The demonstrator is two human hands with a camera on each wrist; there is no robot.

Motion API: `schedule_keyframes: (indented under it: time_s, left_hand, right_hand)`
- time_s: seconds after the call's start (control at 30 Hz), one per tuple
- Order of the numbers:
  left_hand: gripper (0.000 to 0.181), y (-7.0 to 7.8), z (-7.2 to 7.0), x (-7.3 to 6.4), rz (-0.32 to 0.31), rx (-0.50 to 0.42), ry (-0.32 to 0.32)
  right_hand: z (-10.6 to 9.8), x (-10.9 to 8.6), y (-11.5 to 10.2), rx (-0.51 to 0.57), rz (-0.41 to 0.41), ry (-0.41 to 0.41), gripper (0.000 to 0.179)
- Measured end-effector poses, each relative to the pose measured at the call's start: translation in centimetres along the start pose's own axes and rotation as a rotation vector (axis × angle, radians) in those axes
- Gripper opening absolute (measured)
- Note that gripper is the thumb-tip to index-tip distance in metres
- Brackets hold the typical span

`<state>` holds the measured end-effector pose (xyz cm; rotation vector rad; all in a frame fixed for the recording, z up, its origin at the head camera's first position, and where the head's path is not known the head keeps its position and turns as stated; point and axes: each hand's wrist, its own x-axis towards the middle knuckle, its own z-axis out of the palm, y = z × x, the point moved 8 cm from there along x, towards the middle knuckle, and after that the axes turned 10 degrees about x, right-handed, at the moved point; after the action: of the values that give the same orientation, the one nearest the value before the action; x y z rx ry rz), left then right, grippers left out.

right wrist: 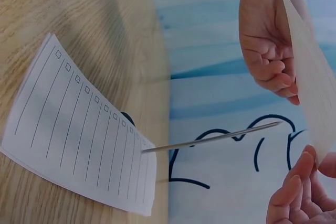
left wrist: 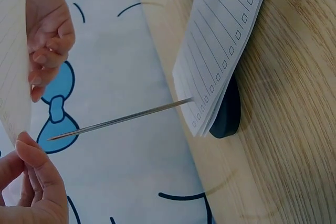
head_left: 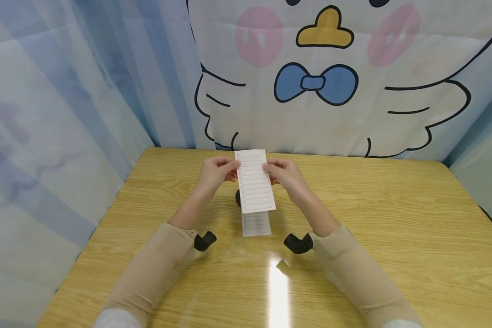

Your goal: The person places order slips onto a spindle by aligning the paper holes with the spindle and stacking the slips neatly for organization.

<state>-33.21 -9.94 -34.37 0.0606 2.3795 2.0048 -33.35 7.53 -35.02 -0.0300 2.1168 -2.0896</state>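
A lined paper slip [head_left: 257,184] with a column of small checkboxes is held up by both hands. My left hand [head_left: 217,174] pinches its left edge between thumb and fingers. Its right edge is pinched by my right hand [head_left: 286,175]. Below it, a metal spike [left wrist: 121,120] rises from a black base [left wrist: 227,114], its bare pointed tip just short of the held slip in both wrist views. Several similar slips [right wrist: 89,124] are pierced on the spike and lie stacked over the base. In the head view the held slip hides the spike and much of the stack.
Everything stands on a wooden table [head_left: 373,237]. A white and blue curtain [head_left: 315,123] with a cartoon figure hangs right behind its far edge, and more curtain [head_left: 37,150] runs along the left. Black devices [head_left: 298,243] stick out from the sleeve cuffs.
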Motion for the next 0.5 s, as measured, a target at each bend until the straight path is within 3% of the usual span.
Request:
schedule_keyframes:
  time_s: [0.23,0.5]
  left_hand:
    - [0.02,-0.7,0.1,0.3,-0.057,-0.023,-0.022]
    - [0.021,-1.2,0.2,0.5,-0.087,-0.026,-0.034]
  right_hand:
    - [0.1,0.8,-0.1,-0.006,0.03,0.027,0.033]
    - [0.2,1.4,0.4,0.07,0.039,-0.009,0.029]
